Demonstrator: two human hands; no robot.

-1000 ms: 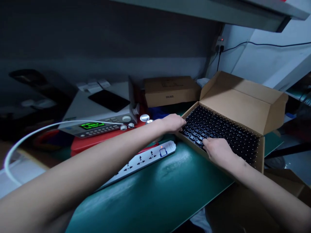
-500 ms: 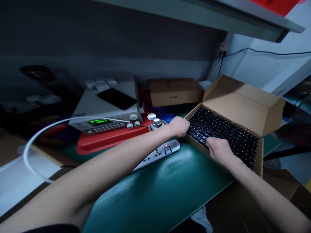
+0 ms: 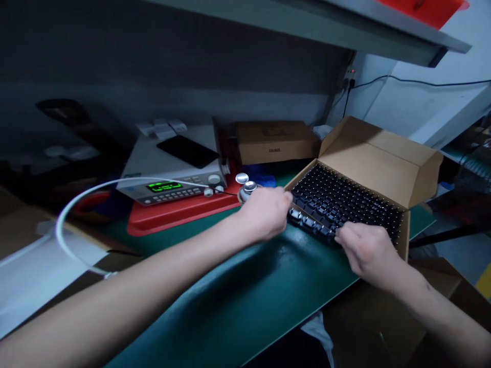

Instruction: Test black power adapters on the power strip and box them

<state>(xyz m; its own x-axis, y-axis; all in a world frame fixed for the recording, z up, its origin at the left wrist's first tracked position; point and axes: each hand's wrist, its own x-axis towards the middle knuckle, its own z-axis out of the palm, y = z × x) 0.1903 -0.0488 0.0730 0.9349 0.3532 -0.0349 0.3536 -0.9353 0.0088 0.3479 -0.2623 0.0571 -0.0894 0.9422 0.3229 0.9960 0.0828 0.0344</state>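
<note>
Between my two hands is a row of small black parts (image 3: 310, 223), glossy and joined end to end or pressed together; I cannot tell which. My left hand (image 3: 268, 210) is closed on the row's left end, and my right hand (image 3: 362, 244) pinches its right end. The row is raised at the near wall of an open cardboard box (image 3: 403, 237). Inside the box, several rows of similar black parts with shiny pins (image 3: 345, 197) stand close together. My fingertips partly hide both ends of the row.
Behind my left hand is a dispenser bottle with a metal top (image 3: 250, 187). A bench instrument (image 3: 172, 168) with a green display carries a phone (image 3: 187, 151) and stands on a red tray (image 3: 180, 212). A closed carton (image 3: 276, 143) is at the back. An overhead shelf (image 3: 307, 30) spans above the green tabletop (image 3: 238, 296).
Both hands have come toward me, lifting the row of black parts out of the box to its near wall. The view has shifted slightly.
</note>
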